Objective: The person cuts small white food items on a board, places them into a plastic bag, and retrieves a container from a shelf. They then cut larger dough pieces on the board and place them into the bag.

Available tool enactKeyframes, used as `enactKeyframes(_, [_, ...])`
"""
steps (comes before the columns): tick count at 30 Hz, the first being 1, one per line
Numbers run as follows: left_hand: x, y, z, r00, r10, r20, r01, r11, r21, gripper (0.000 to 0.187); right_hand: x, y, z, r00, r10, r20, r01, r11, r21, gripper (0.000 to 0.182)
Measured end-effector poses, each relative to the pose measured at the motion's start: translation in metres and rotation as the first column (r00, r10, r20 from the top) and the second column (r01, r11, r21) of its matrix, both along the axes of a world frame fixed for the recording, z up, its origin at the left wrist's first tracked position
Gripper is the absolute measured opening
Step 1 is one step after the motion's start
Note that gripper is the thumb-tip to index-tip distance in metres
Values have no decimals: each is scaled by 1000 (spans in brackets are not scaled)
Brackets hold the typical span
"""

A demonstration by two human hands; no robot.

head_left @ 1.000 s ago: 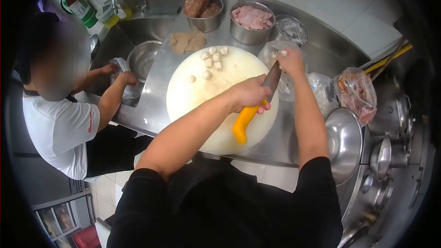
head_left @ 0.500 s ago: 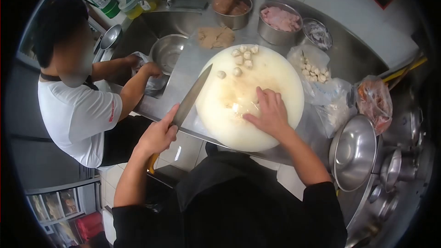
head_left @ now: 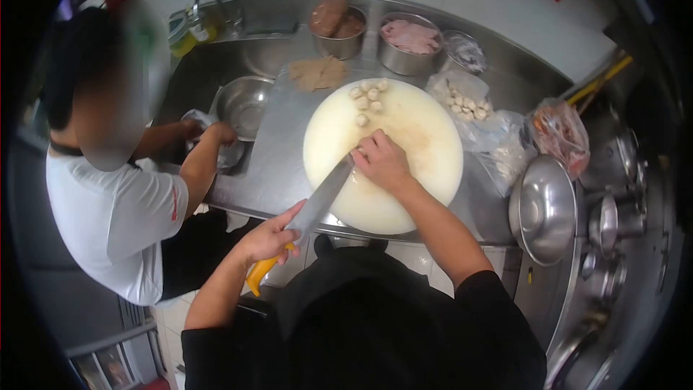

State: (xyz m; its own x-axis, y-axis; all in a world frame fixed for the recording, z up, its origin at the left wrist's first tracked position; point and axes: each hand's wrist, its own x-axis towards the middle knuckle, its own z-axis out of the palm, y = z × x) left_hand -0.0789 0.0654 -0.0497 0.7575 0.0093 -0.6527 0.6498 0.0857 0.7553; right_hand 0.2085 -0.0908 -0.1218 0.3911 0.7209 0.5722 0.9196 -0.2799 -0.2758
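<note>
My left hand (head_left: 271, 237) grips a large kitchen knife (head_left: 325, 195) by its yellow handle, with the blade slanting up and across the round white cutting board (head_left: 433, 173). Above the board, my right hand (head_left: 381, 160) has its fingers drawn together at the knife's tip; whatever they hold is hidden. Just beyond it, several small pale round pieces (head_left: 375, 106), of a kind I cannot make out, lie clustered on the far part of the board.
At left, a person in a white shirt (head_left: 108, 224) works at the sink beside a metal bowl (head_left: 245, 108). Pots of meat (head_left: 410, 54) stand behind the board. Plastic bags (head_left: 498, 148) and a large steel bowl (head_left: 543, 209) are on the right.
My right hand has gone from lying spread on the board to closed fingers at the knife tip. The knife has swung right over the board. One pale piece no longer shows on the left.
</note>
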Motion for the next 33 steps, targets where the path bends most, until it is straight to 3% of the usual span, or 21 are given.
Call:
enactKeyframes(3, [22,-13,-11,999,-28,30,30,997,-70,76,-3,-2,2,998,-42,-56,44,998,35,20])
enactKeyframes(10, [65,-41,21,994,-99,49,99,995,-3,75,17,-27,9,954,-98,-285,135,984,115,18])
enactKeyframes(13, [100,-53,33,986,-145,87,143,989,30,75,56,-46,22,950,-123,-288,150,986,75,18])
enactKeyframes(15, [137,-65,42,979,-174,102,170,984,50,74,96,-61,36,909,-170,-380,173,985,-27,21])
enactKeyframes(17, [177,-85,57,967,-224,123,210,971,118,75,154,-78,37,946,-185,-267,180,983,-47,24])
enactKeyframes(18, [191,-93,58,962,-233,138,219,969,113,74,181,-85,42,919,-249,-307,227,968,-109,27])
enactKeyframes(20, [202,-100,54,957,-245,156,231,968,100,74,240,-103,55,859,-350,-374,203,903,-379,34])
enactKeyframes(22, [181,-93,61,956,-263,128,238,954,182,73,252,-110,58,866,-490,-100,420,822,-385,40])
enactKeyframes(23, [167,-88,64,954,-277,111,248,942,225,72,245,-101,61,908,-407,-100,351,870,-347,47])
enactKeyframes(28, [60,-67,55,997,35,68,-52,961,271,76,162,-43,67,989,5,-149,-34,981,-192,74])
enactKeyframes(31, [19,-62,45,958,271,93,-284,942,177,78,121,20,53,993,69,-95,-82,986,-144,83])
enactKeyframes(33, [17,-57,43,936,337,102,-348,928,129,79,96,63,48,992,-14,-127,-10,983,-183,73])
